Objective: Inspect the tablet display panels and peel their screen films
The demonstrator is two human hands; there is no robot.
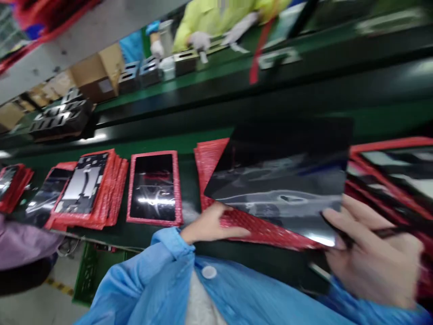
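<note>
A dark glossy panel (280,180) is held up at a tilt by my right hand (375,253), whose thumb and fingers pinch its lower right corner. Beneath the panel lies red bubble wrap (213,158), partly hidden by it. My left hand (213,225) is at the wrap's lower left edge, thumb spread away from the fingers; the fingertips are partly hidden, resting on or just under the wrap. Left of that hand, another dark panel (154,187) lies flat on a red wrap on the green bench (118,237).
At the left stands a stack of red wraps (111,198) with a panel on top. More wrapped panels (399,167) are at the right. Across the line are a black tray (62,119), a cardboard box (94,76) and a person's gloved hands (201,41). A green crate (98,271) is below.
</note>
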